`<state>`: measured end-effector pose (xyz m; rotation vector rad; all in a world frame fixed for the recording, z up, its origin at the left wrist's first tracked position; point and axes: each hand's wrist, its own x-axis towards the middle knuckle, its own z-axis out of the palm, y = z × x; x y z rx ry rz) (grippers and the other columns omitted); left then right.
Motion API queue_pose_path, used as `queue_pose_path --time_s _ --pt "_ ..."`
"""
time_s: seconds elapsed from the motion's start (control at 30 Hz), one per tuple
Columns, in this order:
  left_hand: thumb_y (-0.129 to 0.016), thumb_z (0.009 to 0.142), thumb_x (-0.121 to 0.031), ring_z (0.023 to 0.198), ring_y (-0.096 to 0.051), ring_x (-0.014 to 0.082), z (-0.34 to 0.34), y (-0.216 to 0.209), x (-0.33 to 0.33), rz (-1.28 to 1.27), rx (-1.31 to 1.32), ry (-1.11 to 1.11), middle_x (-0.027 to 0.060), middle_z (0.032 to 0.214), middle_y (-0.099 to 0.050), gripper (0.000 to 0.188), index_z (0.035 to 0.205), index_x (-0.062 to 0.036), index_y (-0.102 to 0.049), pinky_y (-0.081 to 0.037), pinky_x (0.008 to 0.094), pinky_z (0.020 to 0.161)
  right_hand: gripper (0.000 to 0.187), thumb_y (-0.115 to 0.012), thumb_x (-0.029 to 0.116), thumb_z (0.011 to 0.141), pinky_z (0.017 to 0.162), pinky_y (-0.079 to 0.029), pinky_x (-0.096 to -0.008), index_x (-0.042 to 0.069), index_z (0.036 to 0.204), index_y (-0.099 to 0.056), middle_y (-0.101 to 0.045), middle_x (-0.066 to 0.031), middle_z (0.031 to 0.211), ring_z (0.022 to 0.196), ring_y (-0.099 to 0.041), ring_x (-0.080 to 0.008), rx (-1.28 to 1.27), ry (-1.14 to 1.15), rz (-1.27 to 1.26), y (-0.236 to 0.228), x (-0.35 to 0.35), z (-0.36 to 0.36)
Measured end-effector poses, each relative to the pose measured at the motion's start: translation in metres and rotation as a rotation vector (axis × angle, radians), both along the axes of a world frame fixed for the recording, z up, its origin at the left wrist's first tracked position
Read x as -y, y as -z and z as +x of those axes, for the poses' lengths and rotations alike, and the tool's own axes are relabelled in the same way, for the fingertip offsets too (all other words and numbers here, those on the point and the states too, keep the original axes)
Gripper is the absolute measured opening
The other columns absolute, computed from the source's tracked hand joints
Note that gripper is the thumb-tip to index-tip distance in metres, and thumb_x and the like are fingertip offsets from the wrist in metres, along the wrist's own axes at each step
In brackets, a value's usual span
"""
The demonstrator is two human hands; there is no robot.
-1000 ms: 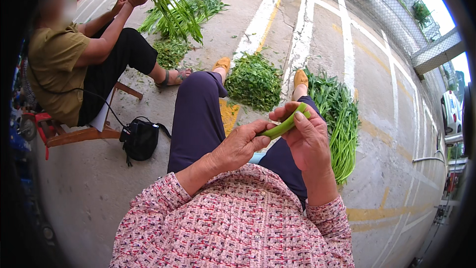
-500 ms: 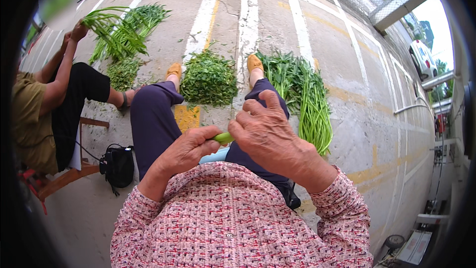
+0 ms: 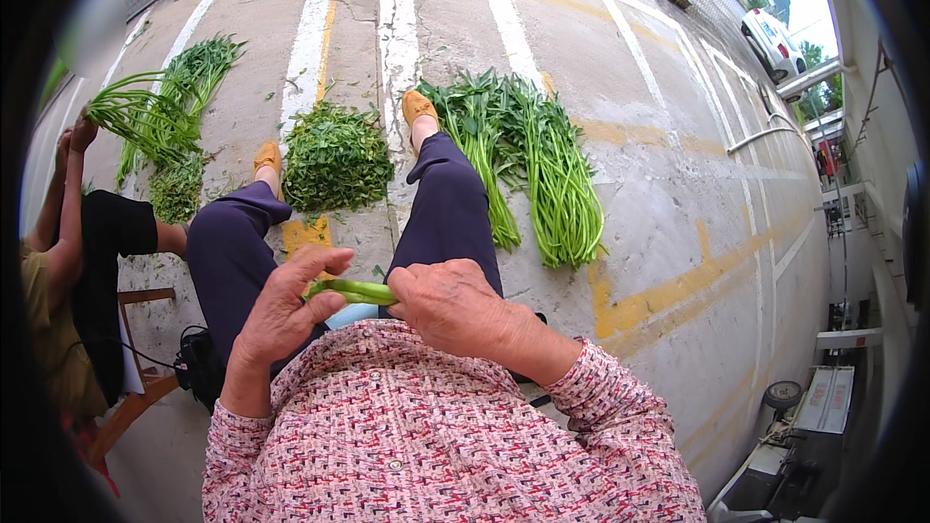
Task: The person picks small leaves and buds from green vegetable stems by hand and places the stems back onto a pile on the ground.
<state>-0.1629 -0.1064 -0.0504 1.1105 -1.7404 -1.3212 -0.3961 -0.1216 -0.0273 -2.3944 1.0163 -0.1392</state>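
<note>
Short, bright-green plant stalk [image 3: 360, 290], being held just beyond pink-patterned shirt [image 3: 426, 436]; bare right hand [image 3: 455, 308] is clamping one end in curled fingers; bare left hand [image 3: 276, 312] is touching the other with its thumb, index finger standing apart, remaining grip unclear. Low heap of loose green leaves [image 3: 337, 160] is lying between tan shoes [image 3: 418, 107].

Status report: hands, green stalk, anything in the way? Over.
Right hand closed on green stalk. Left hand at its other end, grip unclear. Leaf pile between shoes, apart from both hands.
</note>
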Motion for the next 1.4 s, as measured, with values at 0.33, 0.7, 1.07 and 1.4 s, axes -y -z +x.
queue_pose_path --time_s 0.33,0.7,1.07,1.4 --pt "-0.061 0.080 -0.003 0.103 -0.054 0.0228 0.082 0.014 -0.024 -0.232 0.355 -0.657 0.0106 0.108 -0.056 0.030 0.110 0.0015 -0.058 -0.040 0.0320 0.094 0.021 -0.061 0.020 0.088 0.052 -0.039 -0.0327 0.003 0.079 -0.053 -0.048 -0.0060 0.060 0.056 -0.048 -0.0157 0.475 0.474 -0.017 -0.056 0.082 -0.051" --pt "-0.067 0.068 -0.006 0.112 -0.050 0.0293 0.087 0.045 -0.041 -0.318 0.649 -0.748 0.0102 0.116 -0.055 0.034 0.102 -0.0032 -0.063 -0.035 0.0394 0.099 0.021 -0.057 0.020 0.092 0.044 -0.026 -0.0200 0.006 0.077 -0.055 -0.042 0.0060 0.059 0.050 -0.034 -0.0020 0.578 0.658 -0.136 -0.143 0.138 -0.089" --pt "-0.068 0.066 -0.003 0.119 -0.045 0.0282 0.082 0.052 -0.044 -0.302 0.653 -0.792 0.0103 0.118 -0.054 0.029 0.095 -0.0025 -0.064 -0.026 0.0423 0.104 0.025 -0.060 0.020 0.087 0.051 -0.035 -0.0277 0.001 0.071 -0.056 -0.048 0.0002 0.059 0.055 -0.044 -0.0087 0.261 0.874 -0.196 -0.152 0.137 -0.167" --pt "-0.067 0.065 -0.001 0.119 -0.045 0.0286 0.078 0.049 -0.039 -0.281 0.656 -0.780 0.0107 0.119 -0.054 0.027 0.093 -0.0023 -0.065 -0.026 0.0418 0.105 0.026 -0.061 0.023 0.081 0.050 -0.038 -0.0329 0.000 0.069 -0.059 -0.052 -0.0046 0.055 0.052 -0.049 -0.0138 0.112 1.028 -0.228 -0.129 0.134 -0.222"
